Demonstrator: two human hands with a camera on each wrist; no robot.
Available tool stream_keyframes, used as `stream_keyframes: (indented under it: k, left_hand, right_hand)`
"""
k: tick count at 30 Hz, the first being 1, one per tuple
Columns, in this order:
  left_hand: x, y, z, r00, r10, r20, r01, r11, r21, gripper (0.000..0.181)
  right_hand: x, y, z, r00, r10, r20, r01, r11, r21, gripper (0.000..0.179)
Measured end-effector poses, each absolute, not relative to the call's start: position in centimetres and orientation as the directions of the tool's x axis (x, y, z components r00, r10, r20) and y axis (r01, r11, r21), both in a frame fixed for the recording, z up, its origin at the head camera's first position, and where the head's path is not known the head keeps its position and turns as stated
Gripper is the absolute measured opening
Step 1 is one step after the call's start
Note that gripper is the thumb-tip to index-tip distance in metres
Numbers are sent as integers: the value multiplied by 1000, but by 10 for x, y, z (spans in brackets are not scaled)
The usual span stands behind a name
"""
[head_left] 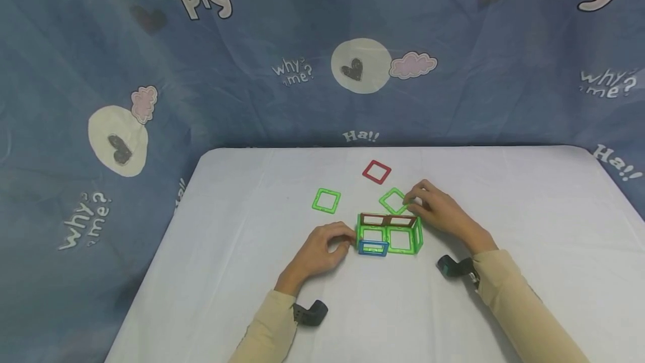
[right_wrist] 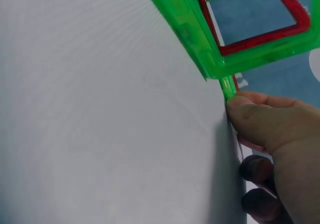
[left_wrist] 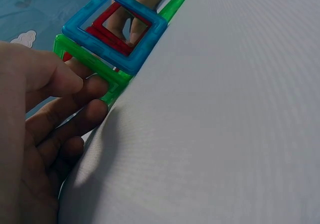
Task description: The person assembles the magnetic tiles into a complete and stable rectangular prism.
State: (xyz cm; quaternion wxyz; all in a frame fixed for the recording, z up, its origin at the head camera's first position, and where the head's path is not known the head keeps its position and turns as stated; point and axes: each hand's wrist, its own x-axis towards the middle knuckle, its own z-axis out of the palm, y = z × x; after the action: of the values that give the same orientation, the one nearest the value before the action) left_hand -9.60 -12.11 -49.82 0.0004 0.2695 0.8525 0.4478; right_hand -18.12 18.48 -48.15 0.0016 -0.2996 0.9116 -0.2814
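Observation:
A low box of see-through magnetic building tiles (head_left: 401,251) stands on the table, with green floor and end walls. Red tiles (head_left: 388,220) form its back, and a blue square tile (left_wrist: 74,29) stands at the left front. My left hand (head_left: 314,251) is at the left end, its fingertips (left_wrist: 95,88) touching the green end wall with fingers loosely bent. Behind the box, my right hand (head_left: 445,214) pinches the corner of a loose green square tile (head_left: 386,206) between thumb and fingers. In the right wrist view the box's green end wall (right_wrist: 270,57) hides most of that tile.
Another green square tile (head_left: 322,210) lies behind the box to the left, and a red square tile (head_left: 372,178) lies farther back. The white-covered table (head_left: 242,184) ends at a blue printed cloth (head_left: 282,111). Each wrist wears a black camera (head_left: 314,313).

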Motion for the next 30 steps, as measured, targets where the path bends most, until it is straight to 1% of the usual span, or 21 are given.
stream_keyframes:
  k: [7,13,18,25,30]
  left_hand:
    - [-96,-121,-500,-860,455,232,451,461,764,26]
    - [-97,-121,-499,-857,460,232,454,462,762,24]
    - [-96,-122,-499,-854,463,235,461,467,755,24]
    - [-96,-122,-499,-860,458,224,448,469,761,24]
    - [-96,-122,-498,-859,459,228,452,468,759,23]
  right_hand:
    - [-177,189,-481,-826,-533,182,-543,669,-508,13]
    - [-175,192,-483,-828,-520,211,-551,683,-479,8]
    - [-172,193,-486,-841,-500,205,-532,697,-481,5]
    - [-168,195,-483,-846,-494,200,-520,684,-511,14]
    - [-165,195,-486,-856,-473,210,-510,703,-496,7]
